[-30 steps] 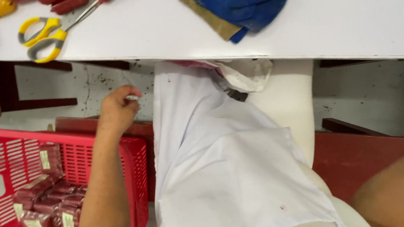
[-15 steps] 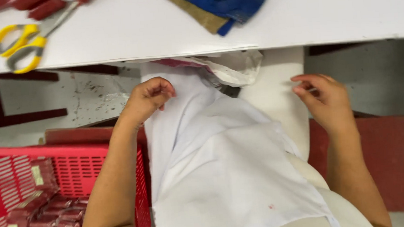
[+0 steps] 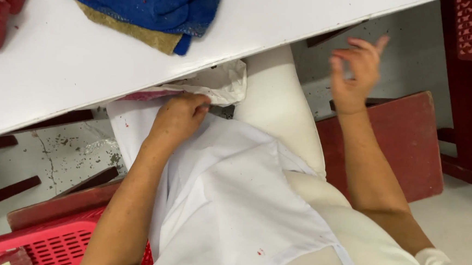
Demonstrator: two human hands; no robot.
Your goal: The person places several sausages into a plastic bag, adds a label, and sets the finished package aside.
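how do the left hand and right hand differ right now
The left hand rests curled on the white apron, fingertips at the crumpled white bag under the table edge; the right hand is raised in the air, touching nothing. The left hand's fingers are bent and closed together, the right hand's are spread and loosely open. Both are bare and empty.

- We are seeing the left hand (image 3: pixel 178 117) and the right hand (image 3: pixel 355 73) going bare, with no gloves, rings or watch showing.
- Both forearms are showing uncovered up to the bottom edge of the view, with no sleeves reaching them.
- We are noticing a white apron (image 3: pixel 235 203) lying over the lap, lightly creased and carrying a few small red specks.
- Pale cream trousers (image 3: pixel 281 113) are showing beside the apron.
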